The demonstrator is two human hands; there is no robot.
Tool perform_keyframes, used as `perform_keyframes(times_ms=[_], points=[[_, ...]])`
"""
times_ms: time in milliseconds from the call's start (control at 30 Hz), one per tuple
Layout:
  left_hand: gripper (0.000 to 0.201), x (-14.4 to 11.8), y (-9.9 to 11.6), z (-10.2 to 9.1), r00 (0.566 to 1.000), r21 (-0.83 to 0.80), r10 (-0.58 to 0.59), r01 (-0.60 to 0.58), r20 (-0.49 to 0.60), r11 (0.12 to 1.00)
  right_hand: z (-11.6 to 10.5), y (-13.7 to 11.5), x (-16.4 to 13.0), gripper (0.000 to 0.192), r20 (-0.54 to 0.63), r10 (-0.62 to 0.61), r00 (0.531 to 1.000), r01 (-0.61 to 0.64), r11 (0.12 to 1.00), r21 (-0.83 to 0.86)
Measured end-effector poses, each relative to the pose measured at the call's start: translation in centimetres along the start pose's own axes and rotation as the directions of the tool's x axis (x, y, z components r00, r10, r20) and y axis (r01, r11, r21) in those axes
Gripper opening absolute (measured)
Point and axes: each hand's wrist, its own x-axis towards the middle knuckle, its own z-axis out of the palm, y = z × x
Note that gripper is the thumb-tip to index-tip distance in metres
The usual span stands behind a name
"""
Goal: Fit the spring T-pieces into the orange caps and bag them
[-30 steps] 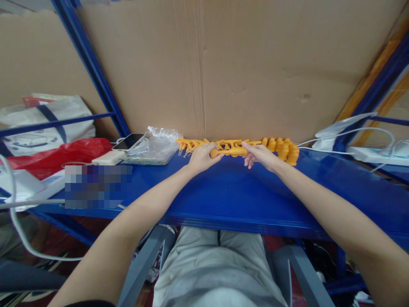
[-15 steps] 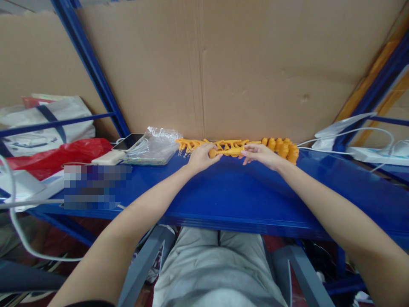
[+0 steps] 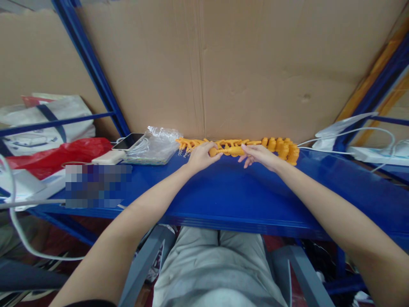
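Head view: both bare arms reach forward over the blue table to its far edge, against the cardboard.
Thing in hand: an orange plastic part, long and jointed, lying along the back of the table amid a row of like orange pieces.
Left hand: fingers curled round the part's left, rounded end, gripping it.
Right hand: thumb and forefinger pinch the part's right end; the other fingers hang loose below (how firm the pinch is, I cannot tell).
Step in hand: by my judgement, fitting or working the part between the two hands, held low just above the table.
Next move calls for: a steady left grip while the right aligns its end, with small, even force.
Nearby: a clear bag and a phone to the left, white cables to the right.
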Motion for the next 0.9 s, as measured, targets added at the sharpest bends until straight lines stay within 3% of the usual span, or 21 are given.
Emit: perform_keyframes(times_ms=[167, 333, 633, 900], points=[[0.018, 0.0, -0.1, 0.0, 1.0, 0.001, 0.014, -0.014, -0.001, 1.0, -0.3, 0.8, 0.3, 0.049, -0.004, -0.153, 0.988, 0.153, 0.988, -0.023], [0.018, -0.1, -0.1, 0.0, 1.0, 0.015, 0.028, -0.028, -0.013, 1.0, -0.2, 0.6, 0.2, 0.04, 0.023, -0.178, 0.984, 0.179, 0.983, -0.046], [0.02, -0.2, 0.1, -0.2, 0.999, 0.033, 0.037, -0.037, -0.001, 0.999, 0.5, -0.2, -0.3, 0.058, 0.022, -0.072, 0.997, 0.073, 0.997, -0.038], [0.019, -0.1, 0.2, -0.1, 1.0, 0.0, 0.0, 0.0, 0.01, 1.0, 0.6, 0.1, -0.1, 0.056, -0.008, 0.018, 1.0, -0.019, 0.998, -0.063]])
